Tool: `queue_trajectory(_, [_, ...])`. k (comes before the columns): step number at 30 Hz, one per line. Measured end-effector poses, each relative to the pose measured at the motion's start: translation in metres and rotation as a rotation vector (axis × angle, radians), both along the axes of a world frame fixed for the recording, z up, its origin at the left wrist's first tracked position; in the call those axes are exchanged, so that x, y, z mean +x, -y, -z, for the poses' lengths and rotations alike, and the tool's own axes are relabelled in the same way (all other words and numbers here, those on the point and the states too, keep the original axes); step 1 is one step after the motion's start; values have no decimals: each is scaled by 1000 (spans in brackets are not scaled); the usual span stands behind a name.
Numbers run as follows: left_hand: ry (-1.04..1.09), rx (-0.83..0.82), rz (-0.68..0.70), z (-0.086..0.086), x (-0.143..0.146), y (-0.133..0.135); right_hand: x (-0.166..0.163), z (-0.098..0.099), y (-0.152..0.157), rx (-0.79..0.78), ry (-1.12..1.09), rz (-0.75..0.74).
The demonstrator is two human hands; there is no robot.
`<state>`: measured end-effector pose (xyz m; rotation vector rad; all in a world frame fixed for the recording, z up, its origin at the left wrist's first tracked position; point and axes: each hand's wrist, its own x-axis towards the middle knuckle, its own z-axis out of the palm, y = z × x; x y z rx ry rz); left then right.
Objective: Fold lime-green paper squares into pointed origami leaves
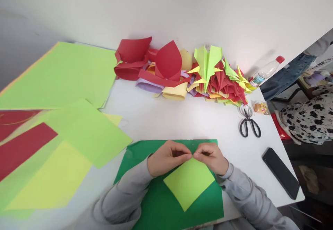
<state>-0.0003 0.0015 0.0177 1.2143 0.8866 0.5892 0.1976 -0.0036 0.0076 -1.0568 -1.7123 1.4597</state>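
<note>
A light green square of paper (188, 182) lies cornerwise on a dark green sheet (161, 202) at the table's near edge. My left hand (168, 157) and my right hand (210, 157) meet at the square's far corner, each with fingers curled and pinched together on that corner. Both wrists come out of grey sleeves.
Large light green, yellow and red sheets (62, 119) cover the left of the white table (182, 119). A heap of folded and curled coloured papers (187, 74) lies along the wall. Black scissors (249, 123), a phone (281, 173), a small packet (260, 107) and a bottle (266, 71) lie at right. A seated person (309, 117) is beyond the table's right edge.
</note>
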Motion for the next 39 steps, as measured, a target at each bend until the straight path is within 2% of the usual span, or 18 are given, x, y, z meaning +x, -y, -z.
queue_trajectory(3, [4, 25, -46, 0, 4, 2, -1, -2, 1, 75, 25, -25])
queue_trajectory(10, [7, 38, -97, 4, 8, 5, 0, -2, 3, 82, 56, 40])
queue_trajectory(19, [-1, 95, -102, 1, 14, 8, -3, -4, 5, 277, 180, -57])
queue_trajectory(21, [7, 76, -93, 1, 12, 7, -2, -3, 4, 256, 164, -35])
queue_trajectory(26, [30, 47, -114, 1, 6, 4, 4, -2, 0, 57, 80, 102])
queue_trajectory(31, [57, 54, -138, -2, 0, 1, 12, -3, -7, -51, -26, 234])
queue_trajectory(36, [108, -88, -138, -1, -7, -2, 19, -4, -13, -98, -96, 357])
queue_trajectory(39, [105, -110, -152, 1, -10, -2, 20, -3, -14, -113, -118, 383])
